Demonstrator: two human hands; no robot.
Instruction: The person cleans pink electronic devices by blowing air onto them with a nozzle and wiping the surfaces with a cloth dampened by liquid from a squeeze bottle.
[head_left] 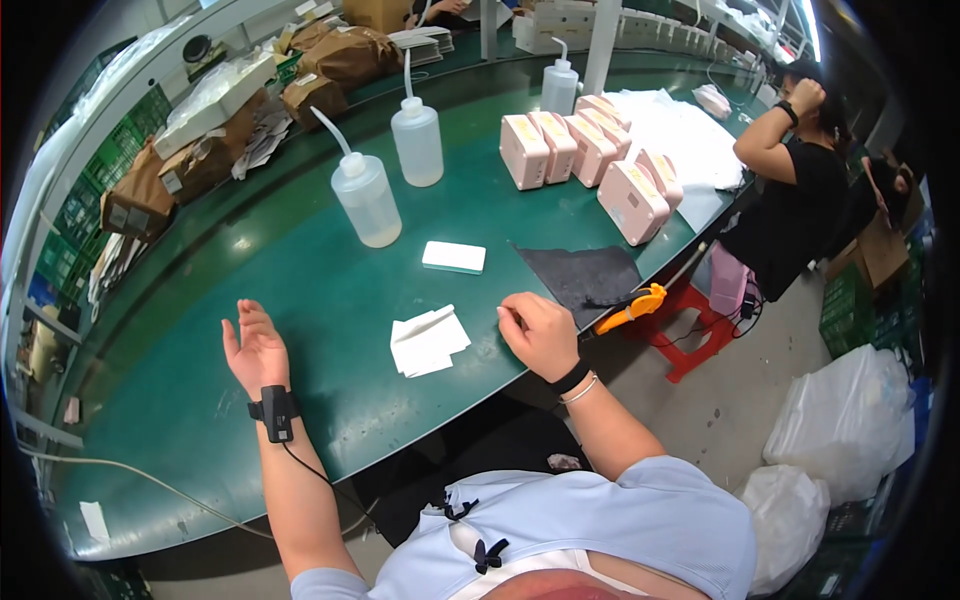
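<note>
Over the left part of the green table, my left hand [258, 345] is turned palm inward, thumb apart and fingers loosely bent, with nothing in it. My right hand [540, 332] is curled into a loose fist by the near edge, and no object shows in it. Between the two hands lie folded white cloths or papers [428, 342]. A small white rectangular block [454, 257] with a green lower edge sits farther back. Just beyond my right hand are a dark grey cloth [585, 277] and an orange-handled tool [632, 308] at the table edge.
Spouted squeeze bottles [367, 205] stand behind the white block. Several pale pink cases [633, 200] stand at the back right, beside white sheeting [670, 135]. A person [795, 190] is at the right, near a red stool [690, 325]. Wrapped brown packages [345, 55] line the far left.
</note>
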